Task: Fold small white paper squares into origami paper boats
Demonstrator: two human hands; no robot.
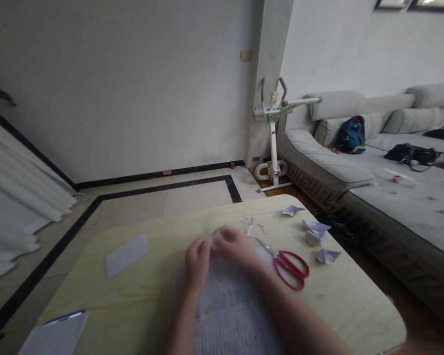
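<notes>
Between my two hands is a small piece of white paper [215,240], its shape partly hidden by my fingers. My left hand [197,261] pinches its left side, and my right hand [234,244] grips it from the right. Both hands are above the wooden table, over the top of a large sheet with lines and coloured marks [233,315]. Red-handled scissors [290,268] lie right of my right hand, blades pointing toward the paper scraps [249,228]. Several folded paper pieces [316,231] rest along the table's right side.
On the left of the table [159,241] lie a white paper sheet [127,255] and, nearer, another sheet [55,335] with a pen [64,317] at its upper edge. Beyond the right edge stands a grey sofa [329,162]; white exercise equipment [274,143] is near the wall.
</notes>
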